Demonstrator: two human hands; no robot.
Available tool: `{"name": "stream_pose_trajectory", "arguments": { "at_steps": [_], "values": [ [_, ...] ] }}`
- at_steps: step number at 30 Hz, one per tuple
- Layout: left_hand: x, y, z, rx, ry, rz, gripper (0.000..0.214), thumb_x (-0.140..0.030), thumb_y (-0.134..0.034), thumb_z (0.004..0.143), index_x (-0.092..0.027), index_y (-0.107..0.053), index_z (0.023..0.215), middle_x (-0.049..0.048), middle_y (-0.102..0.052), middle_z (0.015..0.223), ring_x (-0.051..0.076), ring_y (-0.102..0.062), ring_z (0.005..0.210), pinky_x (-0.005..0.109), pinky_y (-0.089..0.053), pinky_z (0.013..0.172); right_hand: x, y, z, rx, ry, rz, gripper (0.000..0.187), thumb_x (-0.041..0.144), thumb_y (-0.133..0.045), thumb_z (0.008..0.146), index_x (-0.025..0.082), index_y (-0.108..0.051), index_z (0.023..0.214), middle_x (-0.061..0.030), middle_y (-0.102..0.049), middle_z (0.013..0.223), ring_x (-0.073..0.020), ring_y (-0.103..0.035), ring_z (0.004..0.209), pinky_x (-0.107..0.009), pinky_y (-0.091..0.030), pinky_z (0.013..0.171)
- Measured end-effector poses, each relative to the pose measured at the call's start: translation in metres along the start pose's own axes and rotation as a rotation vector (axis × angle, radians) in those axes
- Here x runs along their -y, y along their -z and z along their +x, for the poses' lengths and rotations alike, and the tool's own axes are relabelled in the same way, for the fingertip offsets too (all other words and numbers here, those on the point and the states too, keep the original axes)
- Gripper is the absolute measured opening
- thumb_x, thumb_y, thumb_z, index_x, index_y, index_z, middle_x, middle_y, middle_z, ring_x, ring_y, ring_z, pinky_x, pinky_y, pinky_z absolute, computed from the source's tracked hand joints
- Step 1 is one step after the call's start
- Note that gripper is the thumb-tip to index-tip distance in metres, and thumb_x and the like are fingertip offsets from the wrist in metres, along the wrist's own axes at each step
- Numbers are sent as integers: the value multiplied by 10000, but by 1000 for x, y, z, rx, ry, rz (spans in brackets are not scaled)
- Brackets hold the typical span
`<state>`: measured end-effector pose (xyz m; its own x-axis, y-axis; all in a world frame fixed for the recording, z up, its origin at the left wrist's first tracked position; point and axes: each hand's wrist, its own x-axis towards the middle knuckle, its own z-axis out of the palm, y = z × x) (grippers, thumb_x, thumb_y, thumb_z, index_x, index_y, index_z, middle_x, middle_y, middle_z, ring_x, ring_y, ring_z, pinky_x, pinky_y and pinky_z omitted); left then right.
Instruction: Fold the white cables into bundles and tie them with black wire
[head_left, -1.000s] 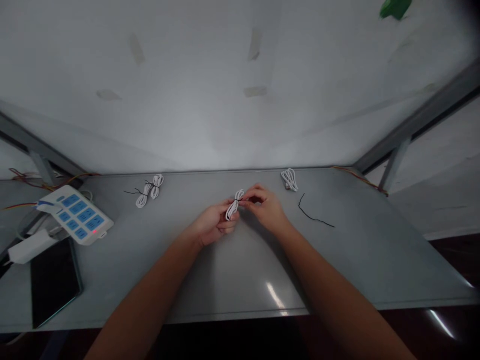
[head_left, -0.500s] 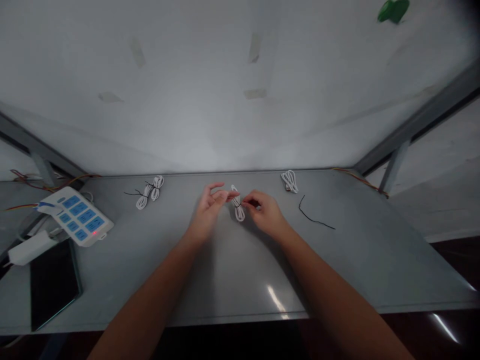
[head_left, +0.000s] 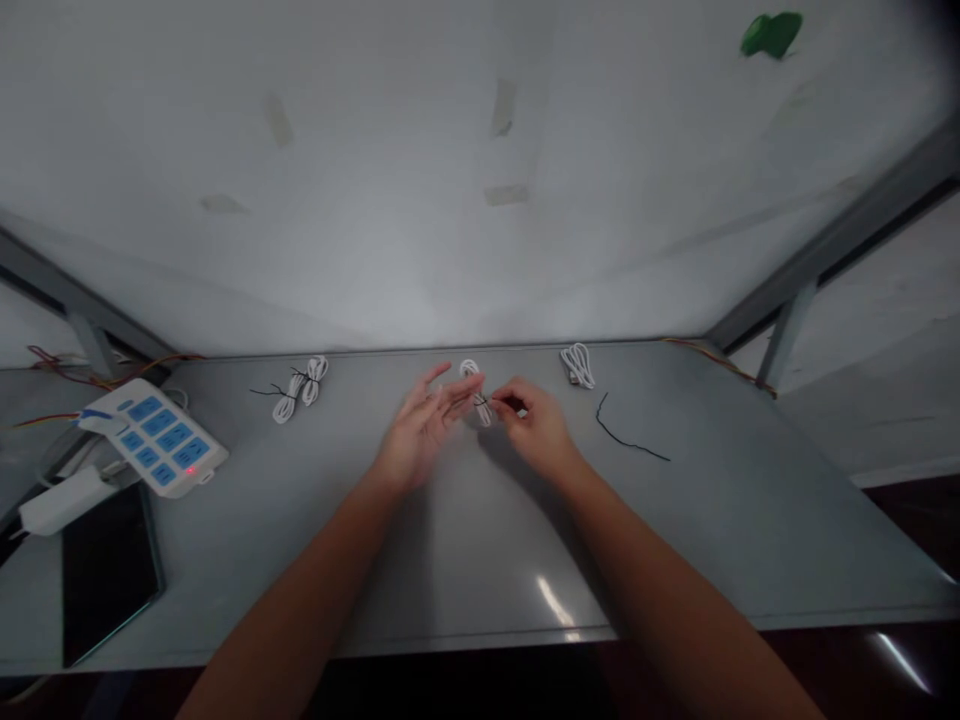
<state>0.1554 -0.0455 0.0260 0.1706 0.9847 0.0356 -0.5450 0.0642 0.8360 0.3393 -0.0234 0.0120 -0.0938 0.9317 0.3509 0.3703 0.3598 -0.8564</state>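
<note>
A workshop-style assembly bench, grey tabletop (head_left: 712,520), power strip (head_left: 154,437), loose coloured wires (head_left: 716,355)

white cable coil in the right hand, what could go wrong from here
The right hand seems to pinch the white cable coil only at its black twist tie, and the left hand is open, so the coil could slip and drop. If the tie is loose, the loops might spread.

A bare left forearm (head_left: 292,610) and a bare right forearm (head_left: 675,580), long and rounded, seen tapered toward narrow wrists, a left hand (head_left: 424,432) and a right hand (head_left: 538,428) shown uncovered, slim fingers (head_left: 450,392) seen unadorned
</note>
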Motion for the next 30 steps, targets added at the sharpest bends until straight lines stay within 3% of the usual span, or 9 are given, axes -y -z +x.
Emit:
{"name": "stream_pose_trajectory", "arguments": {
  "at_steps": [4, 8, 11, 16, 23, 27, 30],
  "values": [
    [7, 1, -3, 18, 37, 225, 553, -349, -823, 855, -232, -568, 1332, 104, -748, 1214, 250, -659, 1214, 351, -472, 1019, 7, 0, -3, 68, 8, 67, 105, 289, -640, 856, 241, -681, 772, -29, -660, 754, -194, -583, 715, -329, -428, 662],
    [23, -3, -6, 61, 69, 364, 353, -311, -842, 831, -186, -661, 1106, 68, -735, 973, 204, -694, 921, 277, -502, 805, 11, 3, -3, 84, 13, 126, 98, 276, -644, 858, 232, -683, 779, -25, -655, 760, -190, -601, 728, -328, -454, 690],
    [28, -7, -5, 5, 147, 214, 249, -368, -763, 904, -184, -628, 1006, 25, -689, 780, 167, -666, 709, 273, -507, 692, 13, 4, -2, 47, 49, 67, 116, 261, -646, 862, 233, -673, 753, -22, -638, 750, -187, -580, 723, -327, -451, 690],
    [19, -12, -2, -120, 303, -158, 128, -236, -686, 956, -137, -632, 1017, 54, -702, 823, 132, -676, 687, 257, -559, 699, 18, 3, -2, 24, 70, 33, 134, 222, -620, 863, 235, -666, 738, -36, -629, 779, -195, -571, 752, -326, -460, 691],
    [21, -10, 2, -219, 314, -228, 92, -171, -701, 935, -147, -614, 956, 2, -625, 754, 92, -626, 633, 208, -530, 625, 20, 3, -4, 15, 44, 101, 126, 277, -638, 865, 231, -636, 747, -23, -595, 770, -180, -566, 717, -321, -458, 665],
    [18, 1, 9, -284, 293, -241, 148, -135, -666, 941, -170, -534, 886, -44, -528, 693, 53, -515, 534, 171, -420, 509, 19, 23, 2, -66, 13, 205, 123, 329, -667, 855, 236, -635, 781, -14, -602, 762, -164, -567, 664, -316, -461, 629],
    [13, 12, 15, -378, 264, -213, 155, -124, -639, 949, -180, -509, 887, -54, -506, 691, 43, -477, 506, 161, -341, 455, 11, 60, 12, -211, -120, 287, 147, 372, -706, 799, 244, -633, 796, 17, -566, 628, -148, -513, 553, -294, -414, 532]
  ]
}}
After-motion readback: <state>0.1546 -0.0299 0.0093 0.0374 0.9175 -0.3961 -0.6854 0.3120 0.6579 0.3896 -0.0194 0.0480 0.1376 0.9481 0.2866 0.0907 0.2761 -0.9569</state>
